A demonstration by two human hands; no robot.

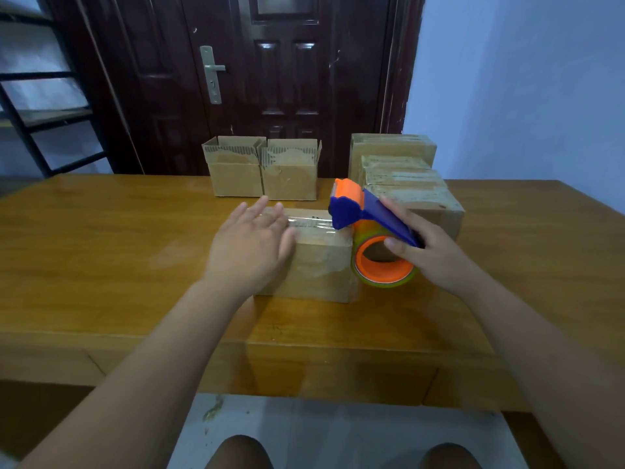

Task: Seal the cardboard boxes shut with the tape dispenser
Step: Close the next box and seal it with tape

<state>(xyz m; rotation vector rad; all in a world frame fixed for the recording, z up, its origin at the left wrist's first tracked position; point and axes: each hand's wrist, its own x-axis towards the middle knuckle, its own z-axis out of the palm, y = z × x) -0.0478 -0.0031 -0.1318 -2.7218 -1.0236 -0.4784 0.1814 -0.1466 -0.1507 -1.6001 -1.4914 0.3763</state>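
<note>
A closed cardboard box (319, 265) sits on the wooden table (101, 238) in front of me, with a strip of clear tape along its top. My left hand (248, 245) lies flat on the box's left end, fingers straight. My right hand (431, 252) grips the blue and orange tape dispenser (368, 228) at the box's right end; its head touches the top edge and its tape roll hangs beside the box.
Two open-topped cardboard boxes (263, 170) stand side by side at the table's far edge. A row of closed, taped boxes (406, 177) sits at the back right, just behind the dispenser. A dark door and a metal shelf stand beyond the table.
</note>
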